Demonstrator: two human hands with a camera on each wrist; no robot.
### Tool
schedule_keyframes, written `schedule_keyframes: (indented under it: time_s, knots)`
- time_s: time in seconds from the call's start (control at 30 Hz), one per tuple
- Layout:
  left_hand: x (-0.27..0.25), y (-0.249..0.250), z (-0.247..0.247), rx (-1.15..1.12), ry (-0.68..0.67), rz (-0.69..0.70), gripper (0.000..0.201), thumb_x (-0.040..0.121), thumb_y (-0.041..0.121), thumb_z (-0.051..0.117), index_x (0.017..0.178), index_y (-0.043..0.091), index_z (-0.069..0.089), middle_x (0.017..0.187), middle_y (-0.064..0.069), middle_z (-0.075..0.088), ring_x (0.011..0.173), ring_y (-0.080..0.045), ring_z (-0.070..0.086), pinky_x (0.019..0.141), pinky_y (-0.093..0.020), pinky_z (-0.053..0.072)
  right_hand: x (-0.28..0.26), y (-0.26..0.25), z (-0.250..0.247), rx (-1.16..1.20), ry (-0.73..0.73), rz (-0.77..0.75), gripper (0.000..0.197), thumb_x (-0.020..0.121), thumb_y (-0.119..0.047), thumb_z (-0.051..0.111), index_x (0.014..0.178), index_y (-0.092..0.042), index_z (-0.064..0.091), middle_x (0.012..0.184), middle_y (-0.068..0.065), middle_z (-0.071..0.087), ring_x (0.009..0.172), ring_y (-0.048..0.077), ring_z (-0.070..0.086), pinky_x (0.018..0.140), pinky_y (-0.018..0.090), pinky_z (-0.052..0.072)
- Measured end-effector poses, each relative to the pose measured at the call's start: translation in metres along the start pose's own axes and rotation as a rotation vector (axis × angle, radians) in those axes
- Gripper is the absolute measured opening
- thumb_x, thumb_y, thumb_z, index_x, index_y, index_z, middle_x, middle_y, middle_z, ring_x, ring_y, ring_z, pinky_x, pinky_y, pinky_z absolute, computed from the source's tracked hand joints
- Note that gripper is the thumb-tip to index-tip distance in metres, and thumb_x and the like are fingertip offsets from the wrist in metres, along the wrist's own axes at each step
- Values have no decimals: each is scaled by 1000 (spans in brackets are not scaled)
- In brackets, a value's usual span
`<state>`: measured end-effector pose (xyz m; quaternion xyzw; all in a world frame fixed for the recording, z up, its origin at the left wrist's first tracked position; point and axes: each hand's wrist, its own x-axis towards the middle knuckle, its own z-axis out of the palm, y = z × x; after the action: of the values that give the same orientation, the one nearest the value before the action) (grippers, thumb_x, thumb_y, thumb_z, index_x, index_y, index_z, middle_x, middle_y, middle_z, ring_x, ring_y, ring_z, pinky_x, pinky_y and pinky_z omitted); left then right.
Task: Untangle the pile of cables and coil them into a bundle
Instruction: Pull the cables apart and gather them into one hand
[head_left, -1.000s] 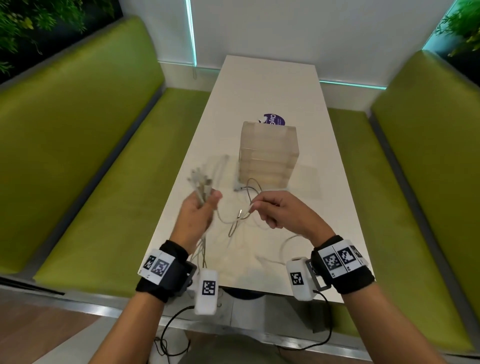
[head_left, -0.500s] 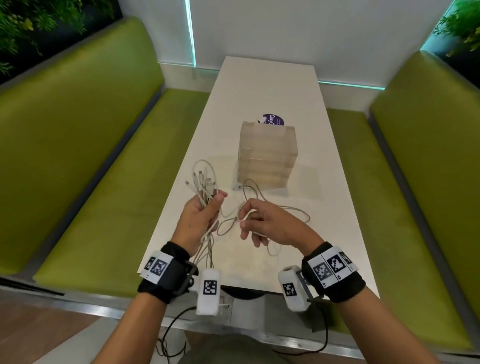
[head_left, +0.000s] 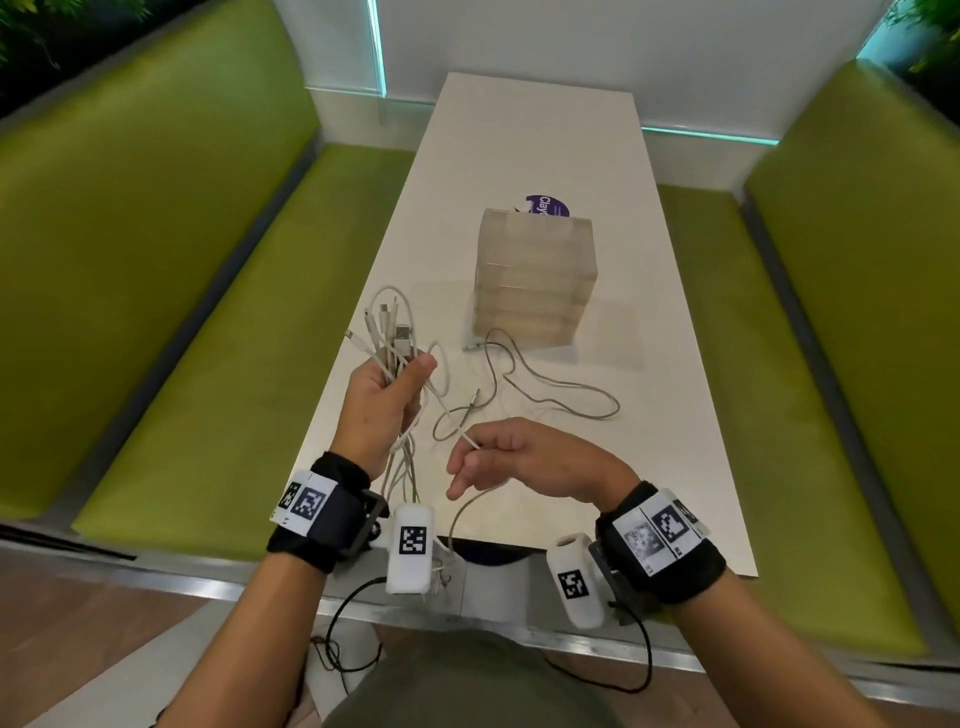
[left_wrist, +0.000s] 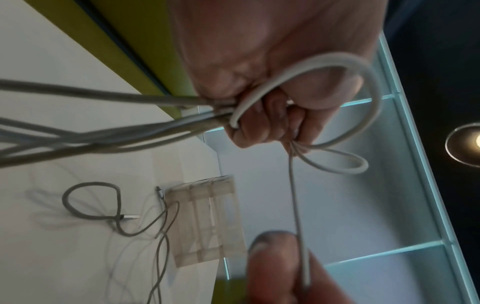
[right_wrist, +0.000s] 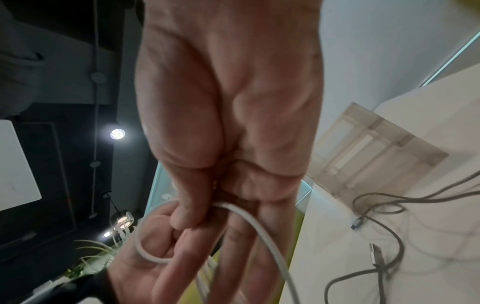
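Hands: left (head_left: 383, 400) grips cable bundle (head_left: 393, 340), right (head_left: 511, 454) pinches one strand (head_left: 451, 425).

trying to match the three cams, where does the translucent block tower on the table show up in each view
Head: the translucent block tower stands mid-table, above centre, beyond both hands.
Left wrist: lower centre, tipped sideways, below the left hand.
Right wrist: right of centre, tilted, past the right hand.
Shared landmark: the grey braided cable lying on the table at the tower's foot.
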<state>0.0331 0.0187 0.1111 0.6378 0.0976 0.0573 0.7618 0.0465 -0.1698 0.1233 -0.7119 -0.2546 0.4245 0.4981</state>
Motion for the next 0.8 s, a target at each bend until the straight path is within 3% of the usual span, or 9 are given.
schedule_keyframes:
  time_s: [0.07, 0.13, 0.23, 0.33, 0.43, 0.53, 0.67, 0.73, 0.8]
  knots:
    - [-2, 0, 2, 45, -42, 1, 26, 93, 15, 58, 69, 17, 48, 45, 10, 29, 38, -9, 20, 41, -27, 13, 0, 4, 3, -108, -59, 3, 20, 101, -19, 47, 110, -10, 63, 103, 4, 72, 100, 8, 62, 97, 35, 46]
    - [-4, -2, 4, 91, -76, -9, 24, 92, 13, 59, 70, 17, 50, 46, 9, 30, 37, -8, 21, 38, -20, 18, 3, 9, 5, -130, -91, 47, 21, 100, -18, 48, 111, -10, 64, 100, 4, 70, 90, 7, 61, 90, 29, 48]
    - [-8, -6, 7, 144, -114, -30, 16, 90, 12, 62, 76, 14, 53, 47, 7, 32, 38, -9, 24, 37, -19, 23, 7, 22, 8, -150, -64, 109, 19, 98, -14, 48, 106, -7, 64, 91, 2, 70, 75, 7, 58, 79, 30, 48]
    - [-10, -10, 7, 150, -104, -39, 8, 90, 13, 62, 84, 13, 57, 48, 7, 33, 39, -9, 24, 38, -19, 23, 11, 43, 13, -272, -14, 175, 18, 96, -14, 49, 99, -10, 66, 88, -1, 72, 68, -7, 58, 74, 22, 44]
    - [-7, -10, 3, 86, -63, -43, 4, 92, 15, 59, 88, 14, 59, 49, 7, 30, 40, -9, 21, 42, -25, 15, 8, 72, 23, -381, -64, 305, 18, 93, -19, 54, 100, -14, 70, 91, -2, 72, 84, 6, 65, 78, 24, 47]
    - [-3, -9, -2, 62, -52, -56, 8, 92, 15, 59, 85, 17, 59, 49, 5, 28, 40, -10, 20, 44, -31, 12, 5, 92, 36, -476, -55, 389, 21, 89, -25, 62, 104, -12, 70, 100, 0, 68, 91, 15, 59, 82, 29, 44]
    - [-4, -8, 2, 98, -88, -61, 7, 92, 13, 58, 86, 14, 57, 49, 6, 30, 39, -9, 22, 40, -22, 18, 4, 92, 39, -575, 118, 465, 39, 80, -34, 74, 106, -9, 62, 100, 3, 57, 94, 21, 55, 72, 25, 41]
    - [-6, -9, 6, 119, -97, -58, 7, 93, 13, 58, 86, 12, 57, 49, 7, 31, 39, -8, 23, 38, -20, 22, 1, 86, 32, -556, 285, 496, 61, 77, -35, 76, 126, -9, 52, 120, 7, 48, 108, 25, 53, 84, 29, 44]
    - [-8, -8, 10, 142, -112, -58, 6, 92, 14, 59, 86, 12, 57, 49, 8, 33, 40, -8, 24, 37, -19, 23, -2, 77, 23, -446, 458, 416, 81, 76, -35, 78, 141, -11, 37, 137, 9, 38, 121, 25, 48, 97, 32, 43]
